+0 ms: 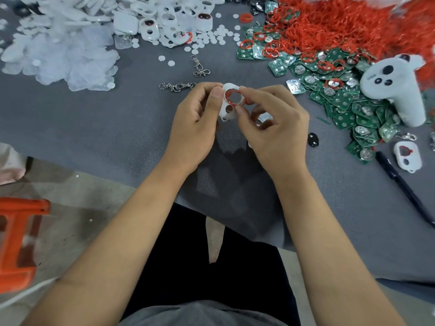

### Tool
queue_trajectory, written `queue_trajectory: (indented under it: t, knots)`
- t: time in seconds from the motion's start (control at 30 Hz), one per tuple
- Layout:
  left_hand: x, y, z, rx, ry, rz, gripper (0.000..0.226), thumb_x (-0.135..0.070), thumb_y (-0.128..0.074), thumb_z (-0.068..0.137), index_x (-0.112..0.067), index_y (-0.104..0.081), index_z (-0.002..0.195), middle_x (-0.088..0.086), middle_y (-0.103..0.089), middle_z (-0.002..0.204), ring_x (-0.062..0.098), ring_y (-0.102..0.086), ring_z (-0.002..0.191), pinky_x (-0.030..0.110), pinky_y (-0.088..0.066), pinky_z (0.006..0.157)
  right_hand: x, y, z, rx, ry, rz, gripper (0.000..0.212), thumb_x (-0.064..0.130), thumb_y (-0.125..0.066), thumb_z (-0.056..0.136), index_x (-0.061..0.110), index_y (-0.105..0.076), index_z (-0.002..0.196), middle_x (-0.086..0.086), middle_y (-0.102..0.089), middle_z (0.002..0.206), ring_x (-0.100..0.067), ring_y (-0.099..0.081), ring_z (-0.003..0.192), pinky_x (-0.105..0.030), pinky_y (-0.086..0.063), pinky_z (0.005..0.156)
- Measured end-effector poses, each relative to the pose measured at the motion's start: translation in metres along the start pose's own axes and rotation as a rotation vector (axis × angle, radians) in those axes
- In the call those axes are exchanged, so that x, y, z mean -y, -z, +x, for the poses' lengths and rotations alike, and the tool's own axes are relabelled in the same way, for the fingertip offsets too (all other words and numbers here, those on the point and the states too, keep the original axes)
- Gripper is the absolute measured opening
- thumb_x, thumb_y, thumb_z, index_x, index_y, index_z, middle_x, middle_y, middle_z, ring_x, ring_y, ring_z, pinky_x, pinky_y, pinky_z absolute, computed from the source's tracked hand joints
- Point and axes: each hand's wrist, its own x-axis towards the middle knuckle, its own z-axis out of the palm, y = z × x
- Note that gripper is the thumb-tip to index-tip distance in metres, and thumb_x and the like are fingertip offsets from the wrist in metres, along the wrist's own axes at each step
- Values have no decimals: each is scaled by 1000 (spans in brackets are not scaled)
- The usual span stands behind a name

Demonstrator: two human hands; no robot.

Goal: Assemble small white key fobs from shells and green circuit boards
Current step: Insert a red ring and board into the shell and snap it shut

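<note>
Both hands work above the middle of the grey tabletop, raised off the surface. The left hand pinches a white shell by its left edge, thumb on the face and the other fingers curled behind. The right hand pinches the shell's right side, with forefinger and thumb tips set on a red ring that lies around the larger of the shell's two openings. The ring appears only partly seated: its outline is uneven along the upper edge. Whether it sits in a groove cannot be told.

The step in hand is judged to be seating the ring in the shell before a board goes in. To do it well, the left hand should hold the shell steady and flat to view while the right fingertips press round the opening bit by bit, so that no part of the ring lifts or twists. Too much force on one side would likely pop the opposite side out.

Supplies lie toward the far edge: a heap of white shells at far centre, loose red rings at the far right corner, and green circuit boards along the right edge, some already carrying rings. A partly built fob rests near the right edge beside a black pen.
</note>
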Motion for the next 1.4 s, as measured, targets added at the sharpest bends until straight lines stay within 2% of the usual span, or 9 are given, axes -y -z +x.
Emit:
queue_trajectory:
  t: [0.3,0.63,0.83,1.0,1.07,1.13,1.27,1.4]
  knots:
    - [1,0,0,-6,11,7,18,-31,-48,110,-29,-65,106,-16,-69,86,-1,-60,75,23,-47,72,0,1,1,0,-29,5,20,11,-75,92,10,-79,112,-5,-69,100,-15,-68,79,-18,-46,66]
    - [-1,1,0,-17,0,18,18,-32,-49,109,-31,-68,109,-24,-69,84,-5,-59,71,16,-45,69,0,2,2,9,-46,19,20,9,-75,91,11,-79,110,-4,-69,98,-10,-66,79,-17,-47,67]
    - [-2,1,-1,8,-12,104,24,-30,-47,110,-37,-67,98,-27,-67,76,-6,-58,67,15,-43,67,0,2,1,16,-48,22,19,13,-76,91,11,-79,110,-5,-70,98,-11,-66,79,-19,-49,65]
    - [-5,1,-1,41,-22,152,31,-28,-40,113,-34,-62,93,-22,-62,72,-1,-53,68,16,-41,67,-1,0,0,14,-43,18,18,12,-77,92,8,-80,110,-7,-70,97,-14,-68,80,-18,-49,66]
    - [-6,-1,-2,60,-32,156,32,-26,-35,114,-23,-61,95,-9,-62,80,5,-56,73,17,-46,69,-1,-1,1,-9,-36,26,16,13,-77,94,9,-80,109,-7,-70,96,-13,-67,78,-19,-49,65]
    - [-7,-3,-3,90,-49,136,34,-26,-34,114,-11,-62,104,8,-65,94,19,-63,86,29,-57,76,-1,-1,2,-18,-26,24,16,12,-77,93,10,-80,109,-5,-71,95,-11,-66,76,-20,-50,65]
    - [-9,-1,-3,67,-75,122,30,-23,-39,114,-7,-65,118,0,-71,107,11,-70,98,27,-60,79,1,0,0,-4,-13,6,18,7,-77,91,8,-80,108,-6,-71,95,-10,-64,74,-13,-46,66]
    - [-9,-3,-5,54,-86,148,30,-21,-44,112,-5,-66,125,-3,-74,109,10,-71,98,21,-57,81,3,1,1,-13,-17,-7,17,7,-77,91,7,-80,108,-9,-70,95,-12,-65,75,-19,-51,68]
